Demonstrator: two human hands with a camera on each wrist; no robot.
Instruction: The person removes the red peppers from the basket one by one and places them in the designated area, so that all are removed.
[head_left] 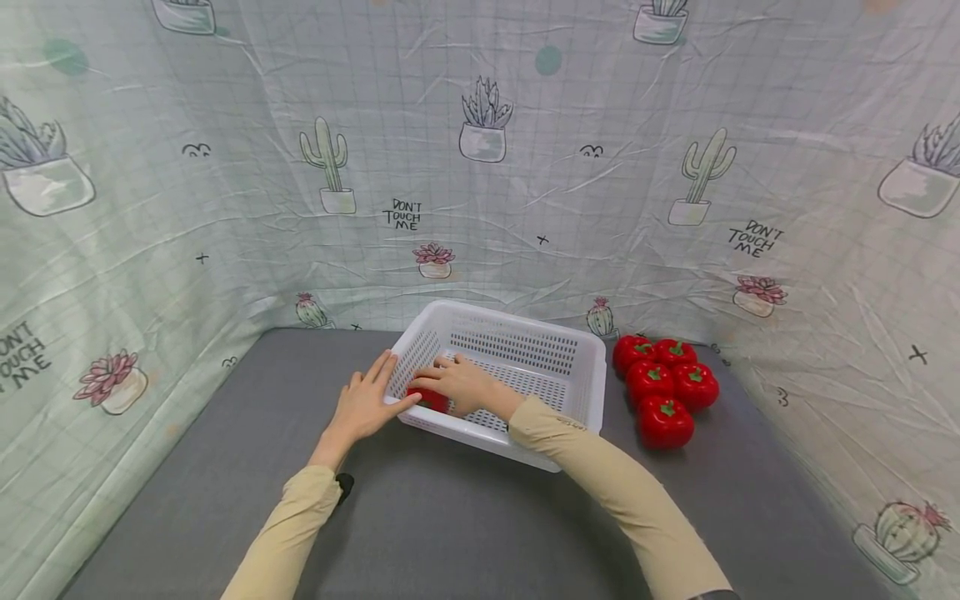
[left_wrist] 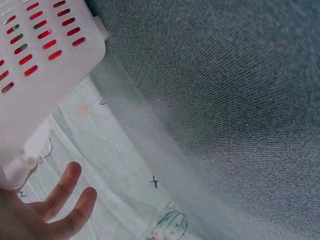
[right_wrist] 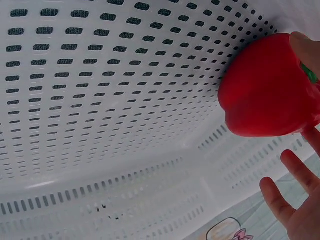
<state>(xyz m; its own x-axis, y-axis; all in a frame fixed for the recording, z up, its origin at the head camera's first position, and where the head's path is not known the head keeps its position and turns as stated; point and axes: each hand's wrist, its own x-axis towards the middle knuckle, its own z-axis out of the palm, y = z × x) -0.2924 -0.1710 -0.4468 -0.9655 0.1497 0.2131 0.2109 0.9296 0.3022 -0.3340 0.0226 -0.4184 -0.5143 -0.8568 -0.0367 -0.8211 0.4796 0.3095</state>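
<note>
A red bell pepper [right_wrist: 267, 90] with a green stem lies in the left front corner of a white perforated basket [head_left: 517, 329]. My right hand [head_left: 465, 387] reaches into the basket and holds this pepper between thumb and fingers; two other fingertips stand apart from it in the right wrist view. My left hand [head_left: 366, 406] rests on the basket's left front corner, fingers stretched along the left rim and thumb lying over the front rim. From the left wrist view, red and green show through the slots of the basket's wall [left_wrist: 55, 75].
Several more red bell peppers [head_left: 666, 422] stand grouped on the dark grey table [head_left: 450, 533], right of the basket. A pale cloth [head_left: 555, 208] printed with cacti hangs behind the table and along both its sides.
</note>
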